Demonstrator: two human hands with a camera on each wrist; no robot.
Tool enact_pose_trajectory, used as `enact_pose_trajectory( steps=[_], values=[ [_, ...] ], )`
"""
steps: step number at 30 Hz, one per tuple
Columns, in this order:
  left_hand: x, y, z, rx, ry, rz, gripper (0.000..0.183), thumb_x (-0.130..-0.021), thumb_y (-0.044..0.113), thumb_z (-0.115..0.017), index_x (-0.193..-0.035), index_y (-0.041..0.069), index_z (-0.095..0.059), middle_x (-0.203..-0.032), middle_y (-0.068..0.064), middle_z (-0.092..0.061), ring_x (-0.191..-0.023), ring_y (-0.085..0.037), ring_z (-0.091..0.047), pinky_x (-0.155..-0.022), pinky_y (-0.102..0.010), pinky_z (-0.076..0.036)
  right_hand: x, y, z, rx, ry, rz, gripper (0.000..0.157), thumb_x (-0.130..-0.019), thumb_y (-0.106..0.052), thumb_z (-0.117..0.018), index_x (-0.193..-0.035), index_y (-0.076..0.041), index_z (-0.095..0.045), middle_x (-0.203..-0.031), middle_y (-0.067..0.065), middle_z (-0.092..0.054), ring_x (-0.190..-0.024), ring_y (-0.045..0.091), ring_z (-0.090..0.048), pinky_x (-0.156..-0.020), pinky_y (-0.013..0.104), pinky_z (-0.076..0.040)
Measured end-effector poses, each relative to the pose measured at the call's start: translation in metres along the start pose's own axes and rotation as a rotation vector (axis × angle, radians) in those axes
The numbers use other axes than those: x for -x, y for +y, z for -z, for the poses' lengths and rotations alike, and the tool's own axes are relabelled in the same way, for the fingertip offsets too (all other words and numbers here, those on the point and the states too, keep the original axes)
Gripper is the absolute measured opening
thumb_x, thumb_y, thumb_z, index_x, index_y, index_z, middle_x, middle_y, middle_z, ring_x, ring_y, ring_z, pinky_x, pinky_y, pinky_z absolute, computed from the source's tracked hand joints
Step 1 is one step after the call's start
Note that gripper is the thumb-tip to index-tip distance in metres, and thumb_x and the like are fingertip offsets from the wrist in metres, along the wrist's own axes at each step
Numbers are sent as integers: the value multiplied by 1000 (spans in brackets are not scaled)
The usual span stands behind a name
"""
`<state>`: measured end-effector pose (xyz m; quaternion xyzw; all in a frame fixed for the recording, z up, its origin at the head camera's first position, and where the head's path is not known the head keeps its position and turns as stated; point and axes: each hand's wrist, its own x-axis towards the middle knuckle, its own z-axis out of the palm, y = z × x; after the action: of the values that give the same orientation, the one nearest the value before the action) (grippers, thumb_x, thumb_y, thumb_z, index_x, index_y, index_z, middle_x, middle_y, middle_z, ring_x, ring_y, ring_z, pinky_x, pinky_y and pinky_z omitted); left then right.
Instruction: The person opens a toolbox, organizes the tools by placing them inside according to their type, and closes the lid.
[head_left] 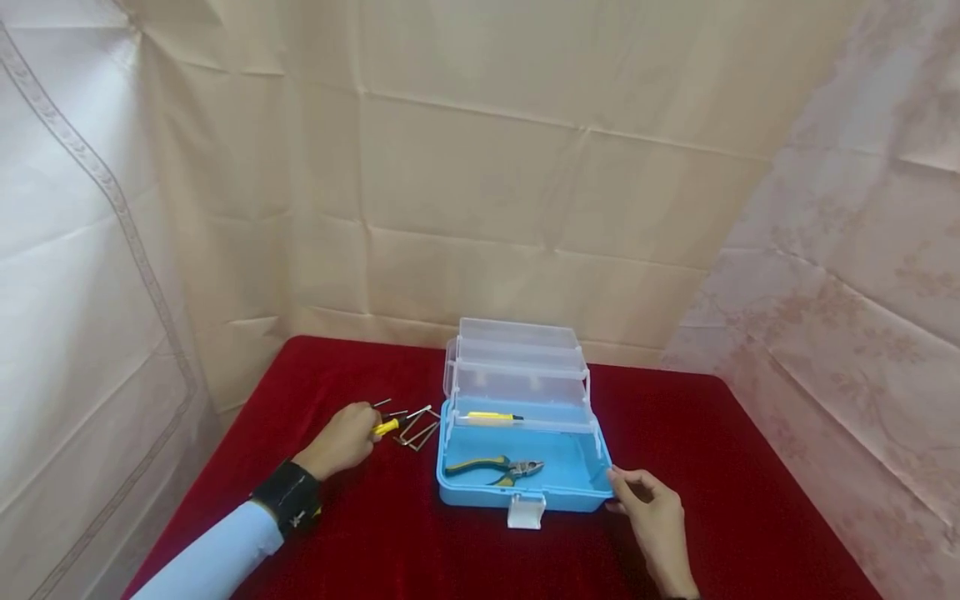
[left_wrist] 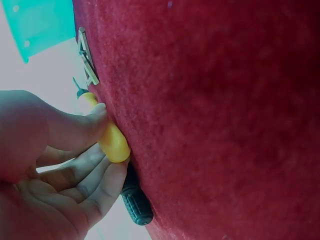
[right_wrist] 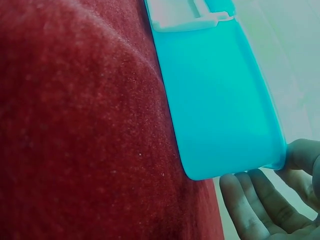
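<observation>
My left hand (head_left: 349, 438) pinches the yellow handle of a screwdriver (left_wrist: 114, 142) between thumb and fingers, close to the red cloth left of the toolbox. A black-handled tool (left_wrist: 136, 202) lies under those fingers. Several hex keys (head_left: 417, 433) lie between that hand and the box. The blue toolbox (head_left: 487, 497) stands with its lid and clear trays folded back. Pliers (head_left: 517, 472) with green and yellow handles rest on its floor, and another yellow tool (head_left: 491, 416) lies in a tray. My right hand (head_left: 654, 521) grips the box's front right corner, thumb at the rim and fingers below.
A white latch (head_left: 527, 512) hangs open at the front of the toolbox. Red cloth (head_left: 675, 433) covers the table. Beige curtain (head_left: 472, 167) stands behind it, with pale sheets at both sides.
</observation>
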<state>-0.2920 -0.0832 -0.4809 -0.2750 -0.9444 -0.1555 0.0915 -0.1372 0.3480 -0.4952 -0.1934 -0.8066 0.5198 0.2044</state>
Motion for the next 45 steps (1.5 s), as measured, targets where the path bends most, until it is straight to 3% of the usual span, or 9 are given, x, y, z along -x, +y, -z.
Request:
enact_pose_trajectory(
  steps=[8,21,30,37,45],
  values=[
    [4,-3,7,42,40,23,7,-76,-1,-71,-82,3,-70,-74,0,-54,-68,-13,-52,-65,-29,-46,2,1,-1,10,0,-22,36,-87,-35,-73,-105,-3,-71,-110,16,-68,-81,20,-69,-67,30,-55],
    [-6,-2,20,42,75,25,12,-77,0,-74,-89,0,-71,-76,-1,-55,-71,-16,-54,-67,-31,-47,-1,0,2,-41,3,-7,34,-87,-31,-74,-105,-2,-71,-110,16,-68,-80,15,-69,-69,31,-55],
    [-11,1,20,63,130,42,18,-79,3,-75,-96,-1,-71,-80,-2,-57,-74,-17,-53,-69,-31,-47,-2,-2,3,-23,15,5,37,-86,-36,-73,-104,-3,-71,-109,15,-68,-77,17,-69,-70,31,-55],
    [-9,4,22,75,129,75,20,-81,5,-75,-100,0,-70,-81,-2,-56,-75,-16,-52,-69,-30,-46,-1,-1,1,2,4,-10,37,-87,-36,-73,-104,-3,-71,-109,15,-68,-77,18,-69,-70,30,-54],
    [-7,2,20,88,159,61,21,-81,5,-76,-100,-1,-71,-81,-2,-56,-74,-16,-51,-69,-30,-46,-1,0,1,-3,2,-15,36,-87,-34,-73,-105,-3,-71,-111,16,-68,-79,18,-69,-70,31,-55]
  ],
)
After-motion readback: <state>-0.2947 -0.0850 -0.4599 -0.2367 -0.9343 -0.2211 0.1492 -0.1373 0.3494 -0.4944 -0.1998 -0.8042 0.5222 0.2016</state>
